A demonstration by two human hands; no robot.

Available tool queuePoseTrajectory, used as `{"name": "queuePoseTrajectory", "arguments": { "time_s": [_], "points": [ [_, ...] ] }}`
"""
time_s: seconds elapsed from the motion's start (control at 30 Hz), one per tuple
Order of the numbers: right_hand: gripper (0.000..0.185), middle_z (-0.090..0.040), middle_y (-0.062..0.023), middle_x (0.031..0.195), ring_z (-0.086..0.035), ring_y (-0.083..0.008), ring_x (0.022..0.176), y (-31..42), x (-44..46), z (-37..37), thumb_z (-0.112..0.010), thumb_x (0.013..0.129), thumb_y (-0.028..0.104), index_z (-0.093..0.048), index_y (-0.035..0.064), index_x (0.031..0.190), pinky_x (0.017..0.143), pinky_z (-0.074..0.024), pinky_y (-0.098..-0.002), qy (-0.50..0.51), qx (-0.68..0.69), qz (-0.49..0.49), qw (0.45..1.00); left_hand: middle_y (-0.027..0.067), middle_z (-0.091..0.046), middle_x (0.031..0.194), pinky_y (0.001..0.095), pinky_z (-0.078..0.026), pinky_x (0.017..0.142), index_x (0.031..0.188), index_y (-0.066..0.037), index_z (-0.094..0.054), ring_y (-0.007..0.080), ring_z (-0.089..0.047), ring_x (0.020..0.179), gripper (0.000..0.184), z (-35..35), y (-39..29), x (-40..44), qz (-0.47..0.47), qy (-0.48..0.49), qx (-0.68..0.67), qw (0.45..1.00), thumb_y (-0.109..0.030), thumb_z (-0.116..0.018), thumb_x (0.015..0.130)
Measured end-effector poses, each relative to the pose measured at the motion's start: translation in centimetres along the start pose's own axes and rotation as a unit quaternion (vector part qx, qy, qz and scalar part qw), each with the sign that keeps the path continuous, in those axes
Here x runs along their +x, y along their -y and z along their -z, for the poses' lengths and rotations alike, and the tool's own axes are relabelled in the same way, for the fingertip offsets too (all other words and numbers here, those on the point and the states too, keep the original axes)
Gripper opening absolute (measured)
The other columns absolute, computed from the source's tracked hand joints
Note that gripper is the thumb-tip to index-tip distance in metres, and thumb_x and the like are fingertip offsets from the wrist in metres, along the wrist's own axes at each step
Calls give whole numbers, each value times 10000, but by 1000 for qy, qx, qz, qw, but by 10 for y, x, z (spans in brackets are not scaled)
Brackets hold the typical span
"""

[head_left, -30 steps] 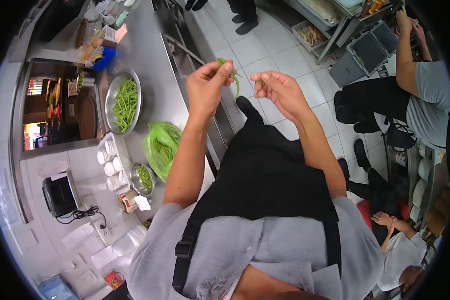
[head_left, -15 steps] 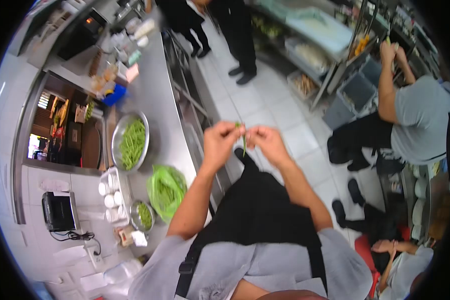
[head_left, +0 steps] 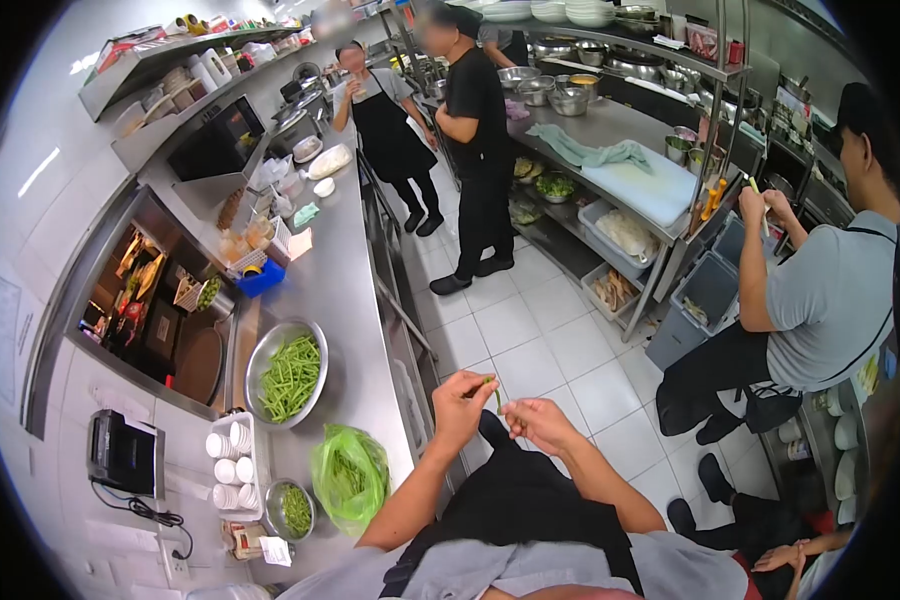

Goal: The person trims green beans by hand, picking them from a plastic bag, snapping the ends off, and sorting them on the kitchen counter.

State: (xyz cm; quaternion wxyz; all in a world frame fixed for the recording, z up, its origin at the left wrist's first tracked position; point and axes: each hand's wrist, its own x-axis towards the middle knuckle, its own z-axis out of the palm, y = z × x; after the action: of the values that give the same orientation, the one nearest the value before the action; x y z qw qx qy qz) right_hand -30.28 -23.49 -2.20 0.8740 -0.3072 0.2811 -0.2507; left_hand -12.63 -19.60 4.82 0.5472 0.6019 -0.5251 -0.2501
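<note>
A short green bean (head_left: 498, 397) is held up in front of my apron between my two hands. My left hand (head_left: 459, 410) pinches its upper end between thumb and fingertips. The fingers of my right hand (head_left: 538, 423) are closed at its lower end. To my left on the steel counter (head_left: 355, 330), a large metal bowl (head_left: 257, 402) holds many green beans (head_left: 290, 380). A light green plastic bag (head_left: 372, 500) with more beans in it lies nearer to me. Beside the bag, a small metal bowl (head_left: 271, 512) contains small green pieces (head_left: 296, 511).
White cups (head_left: 225, 470) stand in a tray against the wall. A co-worker in grey (head_left: 830, 290) on the right handles a pale green, long thing. Two people in black (head_left: 478, 140) stand in the aisle. A steel prep table (head_left: 630, 140) carries a cutting board (head_left: 655, 190).
My view has tilted up, bringing more of the far kitchen into sight. My right hand has shifted slightly lower along the bean. Both hands still hold it.
</note>
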Motion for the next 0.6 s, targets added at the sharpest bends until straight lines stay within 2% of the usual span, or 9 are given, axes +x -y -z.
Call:
{"name": "queuePoseTrajectory", "arguments": {
  "time_s": [0.03,0.17,0.23,0.33,0.47,0.57,0.6],
  "points": [
    [160,-613,-13,799,-572,-106,666,-6,1,2,-655,987,162,-677,6,1016,686,-520,-286,-3,-14,5,1000,74,-702,900,246,-506,721,974,12,-773,110,-640,807,118,-2,5,-3,-2,1,-8,1000,-22,-772,861],
    [152,-624,-29,806,-581,-114,671,-21,0,10,-662,986,154,-666,2,992,678,-530,-297,-27,10,0,1000,89,-715,852,248,-512,641,972,3,-778,115,-660,729,135,-9,15,-13,-6,-3,-1,1000,-50,-788,848],
    [155,-630,-35,812,-588,-118,670,-20,-3,8,-659,987,153,-667,-1,992,676,-532,-299,-23,24,-11,999,87,-713,851,246,-510,638,976,3,-778,110,-656,730,136,-12,18,-19,-10,-7,5,1000,-50,-787,851],
    [165,-644,-52,835,-602,-127,688,-35,6,19,-653,989,151,-668,-11,1013,683,-534,-295,-46,-28,-7,999,85,-710,849,243,-507,634,980,8,-776,100,-650,734,138,-16,32,-29,8,-16,-21,1000,-52,-785,855],
    [170,-661,-64,861,-600,-116,681,-39,12,31,-655,983,147,-671,-18,1020,684,-540,-282,-65,-3,9,998,83,-706,839,248,-506,633,973,20,-772,93,-640,725,131,-19,46,-39,27,-27,-43,998,-39,-777,857],
    [120,-655,-64,850,-600,-125,675,-45,13,39,-613,985,97,-663,-10,1003,660,-536,-279,-91,14,16,996,92,-689,910,253,-527,725,997,24,-767,136,-653,826,122,-18,58,-45,72,-5,-19,997,-2,-744,881],
    [101,-654,-61,854,-605,-133,677,-57,18,52,-597,981,76,-660,1,1005,658,-537,-281,-77,11,28,997,95,-688,896,278,-534,731,992,-7,-777,161,-658,807,109,-17,50,-44,84,-3,40,996,-42,-740,896]
  ]
}}
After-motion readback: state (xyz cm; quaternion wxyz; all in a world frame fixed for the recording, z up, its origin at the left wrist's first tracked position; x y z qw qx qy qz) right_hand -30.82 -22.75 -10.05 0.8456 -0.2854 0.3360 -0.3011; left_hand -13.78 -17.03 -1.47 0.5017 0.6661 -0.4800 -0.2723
